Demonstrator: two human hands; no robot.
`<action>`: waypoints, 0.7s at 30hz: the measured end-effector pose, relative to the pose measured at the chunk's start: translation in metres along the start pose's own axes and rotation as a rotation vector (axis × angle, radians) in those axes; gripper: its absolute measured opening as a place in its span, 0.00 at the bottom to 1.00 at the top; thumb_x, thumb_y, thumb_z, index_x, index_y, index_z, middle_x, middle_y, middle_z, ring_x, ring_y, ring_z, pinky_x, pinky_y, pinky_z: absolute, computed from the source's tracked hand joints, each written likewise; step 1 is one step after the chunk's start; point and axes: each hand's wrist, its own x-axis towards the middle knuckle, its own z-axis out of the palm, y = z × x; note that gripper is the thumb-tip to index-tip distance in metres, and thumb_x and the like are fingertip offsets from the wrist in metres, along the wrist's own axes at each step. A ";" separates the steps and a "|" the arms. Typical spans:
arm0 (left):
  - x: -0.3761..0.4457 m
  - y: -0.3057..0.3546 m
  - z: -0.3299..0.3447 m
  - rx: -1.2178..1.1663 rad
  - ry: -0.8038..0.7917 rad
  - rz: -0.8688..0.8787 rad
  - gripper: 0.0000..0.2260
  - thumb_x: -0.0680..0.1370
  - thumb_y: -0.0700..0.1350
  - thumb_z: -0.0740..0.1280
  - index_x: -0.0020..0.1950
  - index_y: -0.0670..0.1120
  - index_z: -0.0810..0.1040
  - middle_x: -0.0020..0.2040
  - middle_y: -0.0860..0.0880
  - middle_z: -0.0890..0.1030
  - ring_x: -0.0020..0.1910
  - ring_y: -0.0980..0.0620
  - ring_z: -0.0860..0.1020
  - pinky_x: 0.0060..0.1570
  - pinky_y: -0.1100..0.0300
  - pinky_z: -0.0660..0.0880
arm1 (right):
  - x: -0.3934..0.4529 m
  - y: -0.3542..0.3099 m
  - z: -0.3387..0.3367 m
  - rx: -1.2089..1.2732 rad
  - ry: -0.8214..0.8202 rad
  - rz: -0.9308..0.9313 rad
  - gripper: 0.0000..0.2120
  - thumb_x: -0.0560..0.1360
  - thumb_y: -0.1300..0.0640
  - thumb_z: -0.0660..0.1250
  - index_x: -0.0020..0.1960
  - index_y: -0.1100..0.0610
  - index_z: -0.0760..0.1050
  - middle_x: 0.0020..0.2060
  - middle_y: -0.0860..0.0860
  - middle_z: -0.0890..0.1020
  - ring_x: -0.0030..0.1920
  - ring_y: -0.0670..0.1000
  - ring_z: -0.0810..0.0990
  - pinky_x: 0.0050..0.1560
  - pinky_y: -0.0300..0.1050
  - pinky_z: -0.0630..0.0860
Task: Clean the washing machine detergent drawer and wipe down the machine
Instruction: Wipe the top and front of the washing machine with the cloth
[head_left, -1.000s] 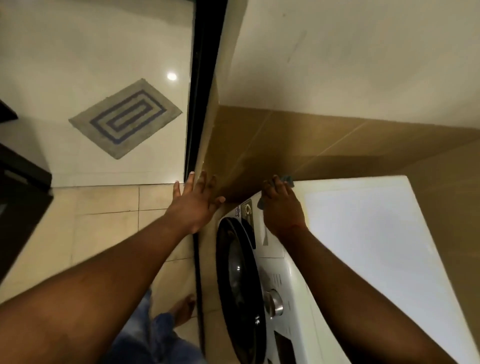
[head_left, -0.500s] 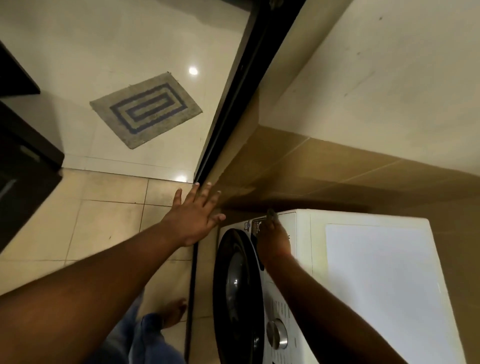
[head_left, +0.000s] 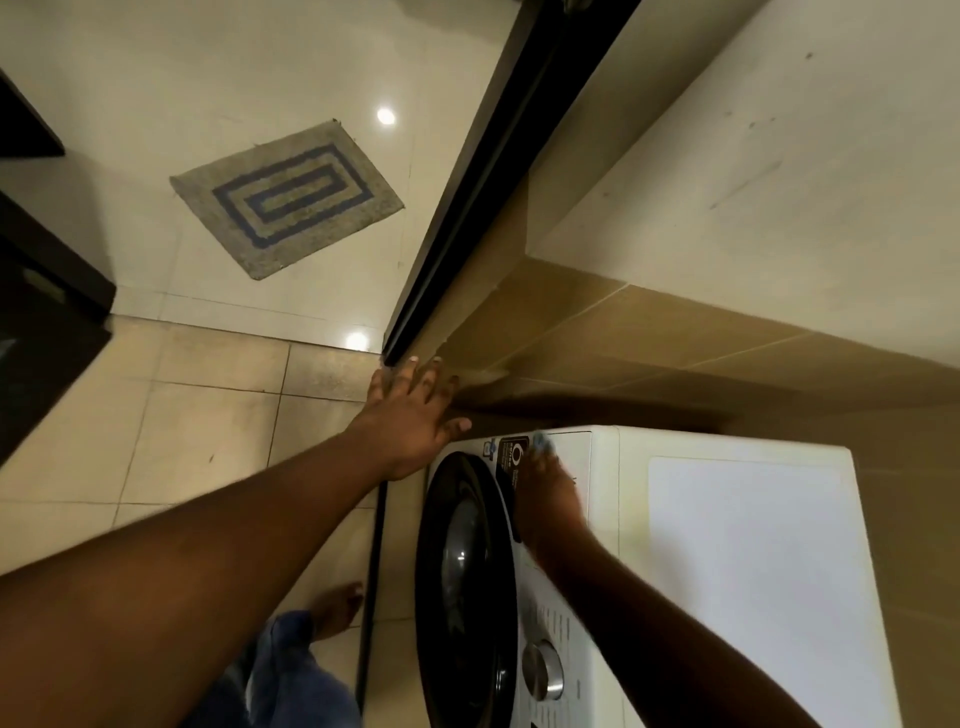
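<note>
A white front-loading washing machine (head_left: 753, 571) stands against a brown tiled wall, with its dark round door (head_left: 462, 571) and silver dial (head_left: 543, 670) facing left. My right hand (head_left: 545, 499) lies on the upper front panel at the detergent drawer front (head_left: 571, 452). It holds a small pale blue cloth (head_left: 540, 441) that peeps out past the blurred fingertips. My left hand (head_left: 410, 421) is spread flat, fingers straight, against the wall corner just beyond the machine's top left corner, holding nothing.
A black sliding door frame (head_left: 493, 182) runs up from the corner by my left hand. A grey and blue mat (head_left: 285, 197) lies on the white floor beyond. Dark furniture (head_left: 41, 312) is at far left. My bare foot (head_left: 337, 608) is on the beige tiles.
My right hand has slid with the cloth from the machine's top edge down onto the front panel by the drawer. My left hand stays on the wall corner.
</note>
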 end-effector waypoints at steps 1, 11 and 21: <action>0.000 0.000 -0.001 -0.013 0.008 -0.001 0.41 0.69 0.71 0.30 0.79 0.54 0.39 0.80 0.47 0.39 0.78 0.44 0.37 0.74 0.36 0.41 | -0.024 -0.006 0.004 -0.014 -0.068 0.028 0.20 0.84 0.54 0.50 0.75 0.49 0.61 0.72 0.56 0.68 0.71 0.57 0.67 0.50 0.22 0.69; -0.003 -0.001 0.001 0.009 0.021 -0.031 0.34 0.76 0.67 0.36 0.80 0.53 0.40 0.80 0.47 0.40 0.79 0.44 0.39 0.74 0.37 0.42 | 0.035 -0.004 -0.032 -0.361 -0.046 0.043 0.28 0.83 0.48 0.45 0.77 0.64 0.53 0.77 0.61 0.54 0.78 0.61 0.49 0.77 0.57 0.44; -0.012 -0.002 0.006 0.047 0.006 -0.035 0.33 0.78 0.66 0.38 0.80 0.53 0.40 0.80 0.47 0.39 0.79 0.44 0.39 0.74 0.37 0.42 | 0.016 -0.010 -0.011 0.127 -0.067 0.152 0.23 0.82 0.61 0.55 0.76 0.62 0.60 0.74 0.59 0.65 0.73 0.57 0.64 0.64 0.33 0.61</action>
